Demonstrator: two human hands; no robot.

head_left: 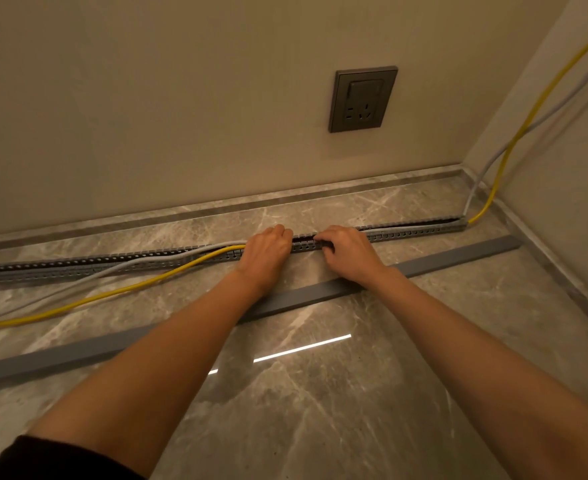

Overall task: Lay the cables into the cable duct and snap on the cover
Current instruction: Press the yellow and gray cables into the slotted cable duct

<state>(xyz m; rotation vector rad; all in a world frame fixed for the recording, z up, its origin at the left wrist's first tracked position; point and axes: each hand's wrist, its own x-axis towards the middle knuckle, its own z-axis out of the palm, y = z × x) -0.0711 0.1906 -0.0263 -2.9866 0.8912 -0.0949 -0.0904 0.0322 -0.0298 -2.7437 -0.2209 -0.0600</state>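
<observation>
Duct (406, 233) first: a grey slotted cable duct lies on the marble floor (320, 393), running roughly parallel to the wall's skirting (285, 199), from the left edge of the view to the corner at the right. It is uncovered along its whole length.

Both hands rest on the duct near its middle. The left hand (266, 252) is curled over the duct, fingers bent down onto its top, at the spot where the two cables leave it. Whether those fingers actually pinch a cable is hard to tell, since the knuckles hide the fingertips. The right hand (346, 252) sits just beside it along the duct toward the corner, fingers hooked over the duct's near wall and pressed against the slots; it looks half-clenched on the duct rather than open.

From the right hand to the corner end of the duct, the grey cable (413, 226) lies inside the channel. On the other side of the left hand, the grey cable and the yellow cable (112, 291) come out over the duct's near wall and trail across the floor toward the left edge. At the duct's corner end both cables rise up the side wall.

The cover (458, 256), a long plain grey strip, lies flat on the floor on the near side of the duct, apart from it, passing beneath both forearms. A dark grey socket (362, 99) sits on the wall above the duct.
</observation>
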